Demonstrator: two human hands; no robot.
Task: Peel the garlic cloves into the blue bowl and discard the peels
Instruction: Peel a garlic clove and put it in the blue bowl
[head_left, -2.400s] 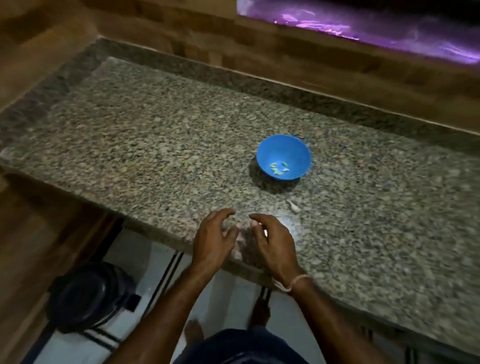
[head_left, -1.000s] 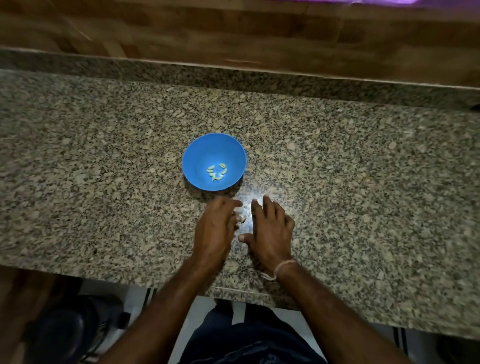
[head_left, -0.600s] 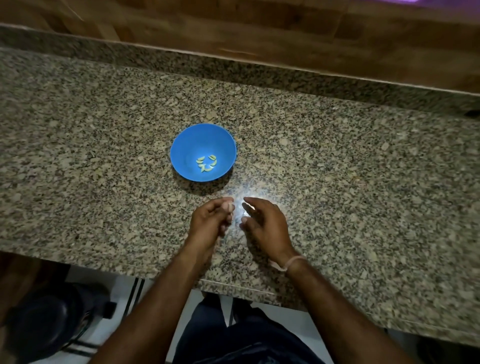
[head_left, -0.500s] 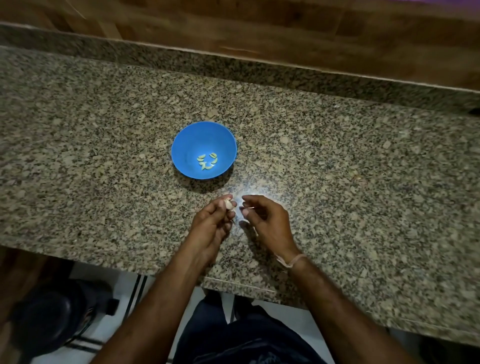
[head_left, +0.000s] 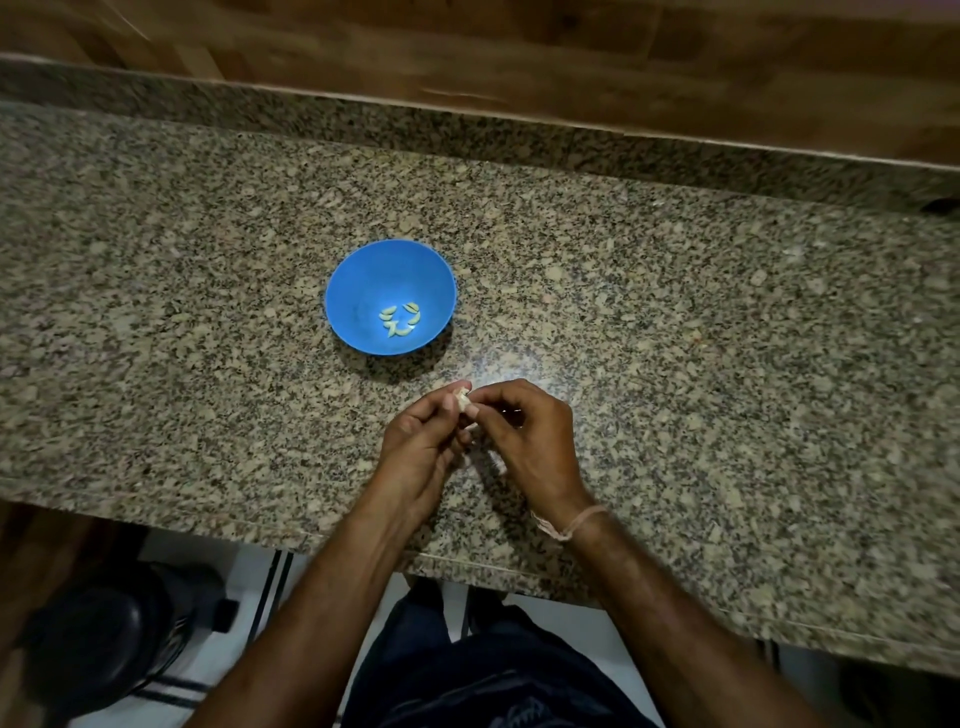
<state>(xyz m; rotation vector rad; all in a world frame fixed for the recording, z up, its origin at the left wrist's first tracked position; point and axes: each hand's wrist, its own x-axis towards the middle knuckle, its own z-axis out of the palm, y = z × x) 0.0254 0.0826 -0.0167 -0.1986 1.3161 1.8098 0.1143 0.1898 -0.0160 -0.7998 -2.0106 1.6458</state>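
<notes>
Two hands, left hand (head_left: 421, 447) and right hand (head_left: 524, 436), pinched one garlic clove (head_left: 461, 399) together above the granite counter (head_left: 675, 364), near the blue bowl (head_left: 363, 291).

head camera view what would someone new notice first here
The bright blue bowl stands out against the speckled granite countertop, left of centre, with a few peeled garlic cloves in its bottom. Just in front of it, nearer the person, the left hand and right hand meet and pinch a single garlic clove between their fingertips.
</notes>
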